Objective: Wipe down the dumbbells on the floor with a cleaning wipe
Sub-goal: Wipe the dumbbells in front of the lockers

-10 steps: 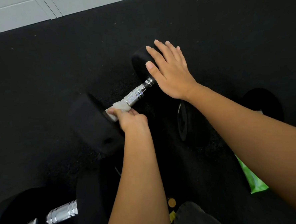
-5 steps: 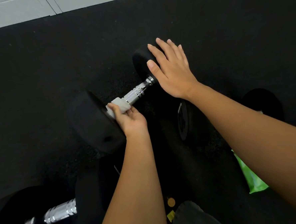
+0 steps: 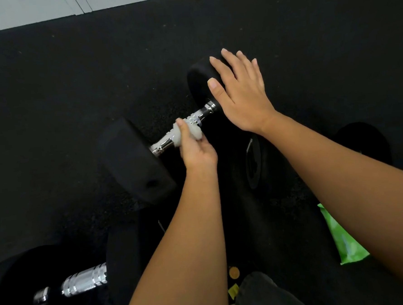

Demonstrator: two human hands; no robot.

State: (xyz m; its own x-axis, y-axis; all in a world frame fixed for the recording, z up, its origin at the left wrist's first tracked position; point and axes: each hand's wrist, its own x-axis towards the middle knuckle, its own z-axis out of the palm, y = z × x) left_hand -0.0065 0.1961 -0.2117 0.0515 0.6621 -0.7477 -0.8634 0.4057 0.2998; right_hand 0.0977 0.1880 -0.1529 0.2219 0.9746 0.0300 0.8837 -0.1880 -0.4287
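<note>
A black dumbbell (image 3: 135, 158) with a chrome handle (image 3: 164, 145) lies diagonally on the black floor. My left hand (image 3: 197, 150) is closed around the middle of the handle with a white cleaning wipe (image 3: 187, 132) wrapped under its fingers. My right hand (image 3: 239, 93) lies flat, fingers spread, on the dumbbell's far head (image 3: 198, 81). A second dumbbell (image 3: 83, 281) with a knurled chrome handle lies at the lower left. A third dumbbell (image 3: 255, 163) sits dark under my right forearm.
A green wipes packet (image 3: 343, 242) lies on the floor at the right, partly behind my right arm. A pale wall base (image 3: 22, 12) runs along the top left. My dark-clad knee (image 3: 263, 294) shows at the bottom.
My left hand has slid the wipe along the handle from the near head toward the middle, uncovering the chrome by the near head. My right hand stays on the far head.
</note>
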